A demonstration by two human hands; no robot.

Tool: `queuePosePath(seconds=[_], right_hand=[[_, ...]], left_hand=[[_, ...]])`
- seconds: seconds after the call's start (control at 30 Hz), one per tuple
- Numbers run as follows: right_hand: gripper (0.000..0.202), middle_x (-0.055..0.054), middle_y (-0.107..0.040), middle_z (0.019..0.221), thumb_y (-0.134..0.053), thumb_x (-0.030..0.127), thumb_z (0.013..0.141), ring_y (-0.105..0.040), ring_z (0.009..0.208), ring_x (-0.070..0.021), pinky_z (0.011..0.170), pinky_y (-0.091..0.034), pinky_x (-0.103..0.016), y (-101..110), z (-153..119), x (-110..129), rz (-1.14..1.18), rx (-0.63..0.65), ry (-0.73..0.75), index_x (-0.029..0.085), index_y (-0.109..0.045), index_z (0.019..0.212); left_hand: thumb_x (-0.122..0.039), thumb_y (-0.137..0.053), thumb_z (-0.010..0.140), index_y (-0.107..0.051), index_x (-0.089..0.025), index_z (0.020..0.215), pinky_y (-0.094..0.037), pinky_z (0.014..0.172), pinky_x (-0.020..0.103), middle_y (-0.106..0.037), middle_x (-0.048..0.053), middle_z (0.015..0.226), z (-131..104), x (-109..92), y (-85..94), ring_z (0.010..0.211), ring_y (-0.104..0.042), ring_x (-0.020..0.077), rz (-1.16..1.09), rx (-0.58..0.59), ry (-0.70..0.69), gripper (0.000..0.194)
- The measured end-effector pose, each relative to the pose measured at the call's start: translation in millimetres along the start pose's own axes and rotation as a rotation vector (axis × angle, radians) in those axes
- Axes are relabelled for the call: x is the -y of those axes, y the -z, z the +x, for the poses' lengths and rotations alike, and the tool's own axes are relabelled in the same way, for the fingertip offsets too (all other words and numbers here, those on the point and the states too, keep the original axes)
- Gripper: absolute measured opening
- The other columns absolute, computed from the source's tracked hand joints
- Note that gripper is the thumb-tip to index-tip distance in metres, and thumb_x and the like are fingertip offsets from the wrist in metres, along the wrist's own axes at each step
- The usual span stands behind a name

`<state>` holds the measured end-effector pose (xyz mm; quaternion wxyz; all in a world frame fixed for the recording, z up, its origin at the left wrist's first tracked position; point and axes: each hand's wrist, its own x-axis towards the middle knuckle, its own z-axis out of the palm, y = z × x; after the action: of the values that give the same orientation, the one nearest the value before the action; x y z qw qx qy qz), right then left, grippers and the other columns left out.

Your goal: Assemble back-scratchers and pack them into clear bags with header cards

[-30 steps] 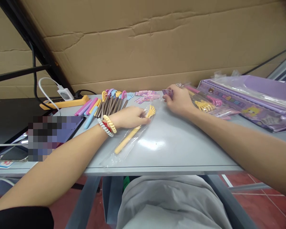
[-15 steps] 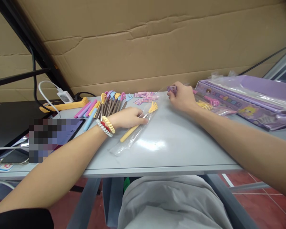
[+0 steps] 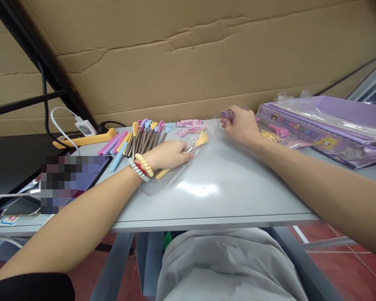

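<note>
My left hand [image 3: 172,154] is closed on a clear plastic bag [image 3: 183,169] around a yellow hand-shaped scratcher [image 3: 201,139], whose handle end shows below my fingers. Pinched in my right hand [image 3: 240,125] is a small purple card [image 3: 227,115], beside what looks like clear film. Between my hands, small pink cards [image 3: 191,127] lie in a loose pile. Several hand-shaped scratchers [image 3: 148,136] with dark stems are bunched behind my left wrist, next to coloured handles [image 3: 113,144].
A purple printed box [image 3: 332,133] with clear plastic stands at the right, with bagged yellow and pink pieces [image 3: 277,133] before it. A yellow power strip [image 3: 103,136], a charger and a tablet [image 3: 90,173] are at the left. Cardboard [image 3: 200,71] rises behind the table [image 3: 232,192].
My left hand has shifted very slightly, and the bag with the yellow scratcher has turned, its lower end now nearer my wrist. My right hand and its card moved slightly right.
</note>
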<state>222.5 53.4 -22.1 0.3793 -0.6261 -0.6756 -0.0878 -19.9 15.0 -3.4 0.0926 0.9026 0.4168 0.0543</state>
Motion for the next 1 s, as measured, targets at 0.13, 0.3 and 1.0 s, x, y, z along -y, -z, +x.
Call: queuePosePath(seconds=[0.13,0.3,1.0], right_hand=[[0.01,-0.011,-0.066,0.075,-0.057,0.023,0.073,-0.059,0.075,-0.0278,0.07,-0.043,-0.038,3.4,0.6,2.6,-0.098,0.022,-0.002,0.018,-0.063,0.08],[0.01,-0.006,-0.06,0.064,-0.062,0.026,0.071,-0.055,0.065,-0.0233,0.061,-0.039,-0.034,5.2,1.8,4.7,-0.101,0.011,0.01,0.019,-0.057,0.066],[0.025,-0.002,-0.061,0.066,-0.072,0.037,0.063,-0.052,0.061,-0.0163,0.057,-0.036,-0.028,3.5,-2.9,11.6,0.068,0.077,0.034,0.018,-0.06,0.074]], left_hand=[[-0.047,-0.043,0.084,-0.046,-0.019,0.067,-0.029,0.054,0.029,-0.054,0.003,0.067,-0.4,1.1,-1.5,0.059,-0.046,0.0159,0.016,-0.002,-0.003,0.033],[-0.049,-0.042,0.084,-0.049,-0.019,0.069,-0.03,0.054,0.03,-0.056,0.004,0.067,-0.1,2.9,-3.5,0.06,-0.049,0.0169,0.03,-0.012,-0.012,0.034],[-0.05,-0.04,0.085,-0.05,-0.019,0.071,-0.032,0.056,0.029,-0.058,0.003,0.069,-0.6,4.1,-3.5,0.058,-0.049,0.0156,0.041,-0.001,-0.031,0.036]])
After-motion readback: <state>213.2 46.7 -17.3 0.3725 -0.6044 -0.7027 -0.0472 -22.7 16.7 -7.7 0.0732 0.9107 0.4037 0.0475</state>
